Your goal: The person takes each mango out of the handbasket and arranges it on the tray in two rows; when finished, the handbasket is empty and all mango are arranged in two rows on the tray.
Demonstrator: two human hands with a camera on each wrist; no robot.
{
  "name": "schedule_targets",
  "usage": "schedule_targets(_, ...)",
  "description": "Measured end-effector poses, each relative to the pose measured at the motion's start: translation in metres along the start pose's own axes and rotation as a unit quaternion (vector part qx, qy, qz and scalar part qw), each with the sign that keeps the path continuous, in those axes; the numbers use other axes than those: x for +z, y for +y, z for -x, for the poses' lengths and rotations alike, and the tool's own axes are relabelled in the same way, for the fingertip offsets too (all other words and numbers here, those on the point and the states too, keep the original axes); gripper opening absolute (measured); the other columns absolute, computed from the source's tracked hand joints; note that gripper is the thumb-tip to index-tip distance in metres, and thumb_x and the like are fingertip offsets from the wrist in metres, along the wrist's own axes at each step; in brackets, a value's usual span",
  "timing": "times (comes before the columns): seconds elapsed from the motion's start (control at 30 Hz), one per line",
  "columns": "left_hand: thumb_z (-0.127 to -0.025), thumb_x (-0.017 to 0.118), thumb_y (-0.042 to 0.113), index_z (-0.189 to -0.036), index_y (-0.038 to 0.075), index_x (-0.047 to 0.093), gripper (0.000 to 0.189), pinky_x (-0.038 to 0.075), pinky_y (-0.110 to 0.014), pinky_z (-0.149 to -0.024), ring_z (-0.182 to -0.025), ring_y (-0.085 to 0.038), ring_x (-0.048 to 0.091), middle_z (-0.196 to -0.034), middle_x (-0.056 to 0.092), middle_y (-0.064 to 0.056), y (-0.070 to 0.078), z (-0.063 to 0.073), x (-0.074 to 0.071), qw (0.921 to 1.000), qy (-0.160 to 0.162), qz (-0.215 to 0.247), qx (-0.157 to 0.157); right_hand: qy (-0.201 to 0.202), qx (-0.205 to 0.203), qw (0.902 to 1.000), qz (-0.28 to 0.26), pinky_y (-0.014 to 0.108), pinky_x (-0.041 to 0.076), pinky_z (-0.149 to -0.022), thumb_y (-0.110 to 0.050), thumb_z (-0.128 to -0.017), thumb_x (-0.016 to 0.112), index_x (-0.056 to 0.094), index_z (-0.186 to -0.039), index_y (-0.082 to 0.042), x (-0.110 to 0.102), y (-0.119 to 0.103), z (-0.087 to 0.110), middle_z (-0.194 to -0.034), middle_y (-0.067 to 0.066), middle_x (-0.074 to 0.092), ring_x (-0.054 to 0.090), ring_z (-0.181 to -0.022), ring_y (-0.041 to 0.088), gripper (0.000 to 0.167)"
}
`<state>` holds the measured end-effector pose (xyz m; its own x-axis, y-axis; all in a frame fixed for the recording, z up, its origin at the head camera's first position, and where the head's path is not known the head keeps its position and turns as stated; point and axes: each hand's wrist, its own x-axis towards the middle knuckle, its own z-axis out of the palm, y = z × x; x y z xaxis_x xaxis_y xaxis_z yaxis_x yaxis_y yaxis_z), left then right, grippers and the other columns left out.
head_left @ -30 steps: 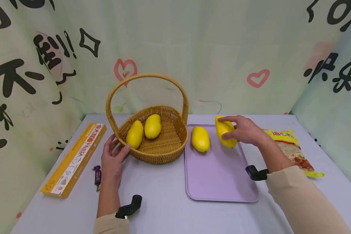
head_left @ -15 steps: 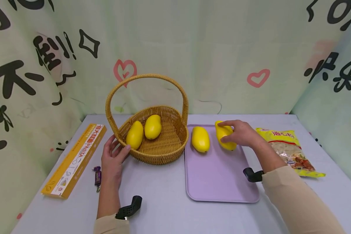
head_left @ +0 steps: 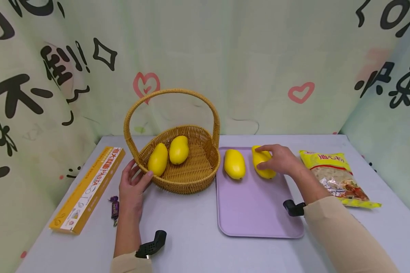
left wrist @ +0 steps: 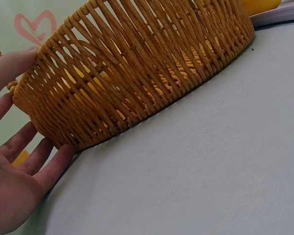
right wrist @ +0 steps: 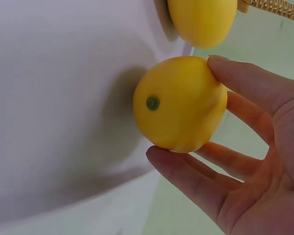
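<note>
My right hand [head_left: 280, 159] holds a yellow mango [head_left: 264, 172] between thumb and fingers over the back right of the lilac tray [head_left: 253, 212]. In the right wrist view this mango [right wrist: 171, 107] shows a green stem spot, and its shadow falls on the tray beside it. Left of it, a second mango [head_left: 234, 164] lies on the tray. My left hand [head_left: 133, 187] grips the left side of a wicker basket [head_left: 188, 185], thumb at the rim and fingers against the outer wall. Inside the basket lie two more mangoes, one at the left [head_left: 158, 160] and one behind it [head_left: 179, 150].
A long orange pasta box [head_left: 89, 189] lies at the left, with a purple-wrapped candy [head_left: 114, 210] between it and my left forearm. Right of the tray lies a yellow food packet [head_left: 339, 178]. The basket's tall handle [head_left: 177, 91] arches upward, and a printed curtain [head_left: 253, 68] hangs behind the table.
My right hand has lowered the mango toward the tray and drawn slightly nearer to me. The left hand keeps its grip on the basket. The head view has shifted slightly.
</note>
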<state>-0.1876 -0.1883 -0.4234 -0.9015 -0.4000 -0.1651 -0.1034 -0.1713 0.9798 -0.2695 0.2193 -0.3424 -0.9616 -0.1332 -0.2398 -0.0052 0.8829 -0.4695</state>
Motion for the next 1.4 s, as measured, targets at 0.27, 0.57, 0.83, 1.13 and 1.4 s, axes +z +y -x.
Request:
schedule_targets(0.27, -0.095, 0.077, 0.023, -0.158, 0.039, 0.038, 0.076, 0.050, -0.029, -0.111, -0.145, -0.019, 0.046, -0.161, 0.042, 0.001, -0.0005, 0.0001, 0.0007, 1.0000, 0.002, 0.005, 0.002, 0.002, -0.002, 1.0000, 0.001, 0.066, 0.038, -0.116, -0.025, -0.092, 0.074, 0.055, -0.148, -0.010, 0.0026, 0.0031, -0.0023, -0.155, 0.031, 0.040, 0.039, -0.134, 0.049, 0.061)
schedule_targets(0.57, -0.094, 0.078, 0.025, -0.157, 0.040, 0.038, 0.076, 0.049, -0.029, -0.112, -0.144, -0.018, 0.046, -0.161, 0.042, 0.002, -0.0015, -0.0003, -0.0002, 1.0000, 0.002, 0.004, 0.002, 0.005, 0.005, 1.0000, 0.002, 0.065, 0.039, -0.116, -0.025, -0.092, 0.074, 0.056, -0.148, -0.009, 0.0055, 0.0009, -0.0011, -0.154, 0.031, 0.040, 0.039, -0.134, 0.049, 0.061)
schedule_targets(0.83, -0.094, 0.078, 0.024, -0.157, 0.039, 0.038, 0.076, 0.050, -0.029, -0.111, -0.144, -0.019, 0.047, -0.161, 0.042, 0.002, -0.0005, 0.0000, 0.0002, 1.0000, 0.002, 0.005, 0.000, 0.007, 0.004, 1.0000, -0.001, 0.063, 0.043, -0.114, -0.026, -0.093, 0.074, 0.056, -0.146, -0.008, 0.0054, -0.0008, -0.0002, -0.153, 0.031, 0.041, 0.041, -0.131, 0.048, 0.059)
schedule_targets(1.13, -0.095, 0.077, 0.022, -0.157, 0.039, 0.038, 0.076, 0.050, -0.029, -0.111, -0.145, -0.019, 0.047, -0.161, 0.042, 0.001, 0.0001, 0.0004, 0.0012, 1.0000, 0.005, 0.008, 0.000, 0.023, -0.009, 0.9997, 0.000, 0.065, 0.043, -0.112, -0.030, -0.098, 0.068, 0.052, -0.150, -0.008, 0.0056, 0.0003, 0.0028, -0.152, 0.031, 0.043, 0.045, -0.129, 0.048, 0.060)
schedule_targets(1.4, -0.095, 0.077, 0.022, -0.157, 0.039, 0.039, 0.076, 0.049, -0.031, -0.112, -0.145, -0.019, 0.046, -0.161, 0.042, 0.001, -0.0006, -0.0002, 0.0010, 1.0000, 0.006, 0.008, -0.001, 0.035, -0.006, 0.9994, -0.007, 0.065, 0.044, -0.112, -0.030, -0.098, 0.068, 0.047, -0.153, -0.009, 0.0051, -0.0019, 0.0055, -0.154, 0.031, 0.041, 0.044, -0.132, 0.049, 0.063)
